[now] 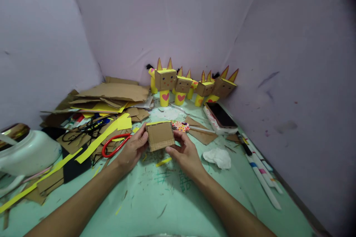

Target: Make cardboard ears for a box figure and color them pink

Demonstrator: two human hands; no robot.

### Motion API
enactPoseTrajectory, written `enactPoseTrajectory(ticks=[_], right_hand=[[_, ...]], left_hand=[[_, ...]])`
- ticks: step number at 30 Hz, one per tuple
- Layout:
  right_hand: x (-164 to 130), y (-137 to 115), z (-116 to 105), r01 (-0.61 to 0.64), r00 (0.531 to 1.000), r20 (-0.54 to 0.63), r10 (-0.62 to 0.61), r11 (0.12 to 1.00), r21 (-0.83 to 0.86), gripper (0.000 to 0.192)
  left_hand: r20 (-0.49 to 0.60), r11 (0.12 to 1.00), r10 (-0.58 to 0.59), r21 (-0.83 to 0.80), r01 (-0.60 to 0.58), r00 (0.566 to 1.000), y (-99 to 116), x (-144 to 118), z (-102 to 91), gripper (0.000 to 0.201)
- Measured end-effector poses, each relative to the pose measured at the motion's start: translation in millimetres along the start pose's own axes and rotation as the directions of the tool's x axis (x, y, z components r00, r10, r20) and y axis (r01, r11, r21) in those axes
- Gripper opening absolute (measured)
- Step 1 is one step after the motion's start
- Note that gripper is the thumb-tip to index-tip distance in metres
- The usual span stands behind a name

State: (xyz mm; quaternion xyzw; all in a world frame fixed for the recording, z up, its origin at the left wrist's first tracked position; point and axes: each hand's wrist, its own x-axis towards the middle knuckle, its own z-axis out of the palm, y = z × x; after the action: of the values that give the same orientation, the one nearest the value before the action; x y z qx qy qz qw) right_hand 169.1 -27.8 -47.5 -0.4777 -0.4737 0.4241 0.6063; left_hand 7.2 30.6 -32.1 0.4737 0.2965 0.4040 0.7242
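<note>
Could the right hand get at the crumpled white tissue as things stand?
Probably yes: the tissue lies just to the right of the right hand with nothing visibly between them, though that hand is holding the cardboard piece.

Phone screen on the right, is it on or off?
Off, it seems: the phone screen is dark, with no lit picture showing.

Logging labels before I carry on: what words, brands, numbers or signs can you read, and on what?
"#": green hand-drawn mark on the green tabletop; green marks beside it are too blurred to read.
Pink hearts on yellow-bodied cardboard figures: no lettering.
Marker pens: any print is too small to read.
Held cardboard box: no text visible.
</note>
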Motion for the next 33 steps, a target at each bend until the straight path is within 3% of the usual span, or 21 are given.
enactPoseTrajectory(ticks=[4,8,13,16,19,20,22,24,25,27,29,31,33], right_hand=[[-1,-1,1,-0.003,1.000,0.004,0.003,1.000,-0.003,0.042],[1,2,-4,-0.046,0.999,0.005,0.047,0.993,-0.109,0.040],[6,1,-17,-0.182,0.982,-0.009,0.189,0.929,-0.321,0.040],[5,-12,-22,-0.183,0.983,-0.040,0.181,0.904,-0.386,0.045],[-1,-29,-23,-0.134,0.991,-0.043,0.130,0.862,-0.489,0.046],[-3,-33,-23,-0.079,0.997,-0.023,0.079,0.848,-0.524,0.045],[-6,-39,-21,0.158,0.987,0.064,-0.150,0.785,-0.599,0.045],[-7,-39,-17,0.400,0.911,0.208,-0.357,0.643,-0.653,0.049],[-6,-38,-15,0.473,0.875,0.281,-0.394,0.572,-0.671,0.052],[-5,-32,-10,0.521,0.852,0.400,-0.338,0.475,-0.709,0.054],[-3,-27,-5,0.500,0.866,0.444,-0.231,0.427,-0.753,0.052],[-2,-24,-1,0.471,0.881,0.442,-0.168,0.395,-0.789,0.049],[-1,-22,0,0.452,0.891,0.425,-0.159,0.373,-0.810,0.048]], left_hand=[[0.069,0.994,0.063,0.079,-0.068,0.996,1,-2,-2.4,0.076],[0.086,0.951,0.087,0.290,-0.109,0.992,1,0,-5.6,0.101],[0.145,0.852,0.114,0.495,-0.172,0.983,-4,4,-5.5,0.098],[0.090,0.797,0.086,0.592,-0.122,0.992,1,-1,-4.7,0.104],[0.054,0.726,0.167,0.669,-0.160,0.984,11,-8,-6.8,0.108],[0.084,0.691,0.212,0.691,-0.210,0.974,14,-10,-7.6,0.107],[0.179,0.594,0.299,0.734,-0.330,0.937,17,-13,-8.1,0.097],[0.288,0.458,0.348,0.778,-0.430,0.892,16,-14,-6.5,0.083],[0.341,0.372,0.353,0.803,-0.465,0.871,14,-14,-5.1,0.076],[0.425,0.184,0.324,0.848,-0.497,0.845,8,-13,-1.5,0.066],[0.469,0.024,0.281,0.869,-0.494,0.837,4,-12,2.2,0.058],[0.483,-0.071,0.272,0.873,-0.483,0.832,3,-12,5.0,0.050],[0.472,-0.111,0.295,0.881,-0.461,0.831,3,-13,6.7,0.046]])
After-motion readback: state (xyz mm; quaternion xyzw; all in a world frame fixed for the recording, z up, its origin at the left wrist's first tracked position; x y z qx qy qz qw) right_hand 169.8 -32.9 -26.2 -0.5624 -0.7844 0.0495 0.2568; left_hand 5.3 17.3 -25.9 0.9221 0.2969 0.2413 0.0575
